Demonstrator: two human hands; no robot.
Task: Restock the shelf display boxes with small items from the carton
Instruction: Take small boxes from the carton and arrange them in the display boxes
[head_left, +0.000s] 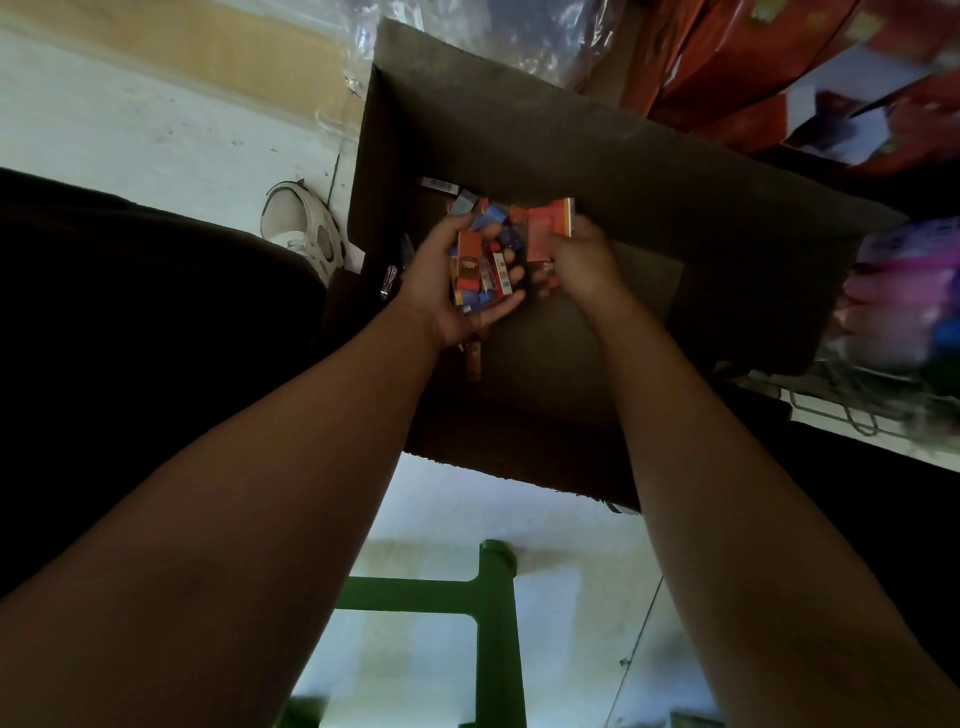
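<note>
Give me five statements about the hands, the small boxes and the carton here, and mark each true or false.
1. The left hand holds a bunch of small boxes in its cupped palm. True.
2. The right hand hangs idle with nothing in it. False: it grips an orange box.
3. Both hands are over the open brown carton. True.
4. The carton is packed full to the top. False: much of its bare floor shows, with a few loose items left by the far wall.
5. A white shoe stands on the floor beside the carton. True.
</note>
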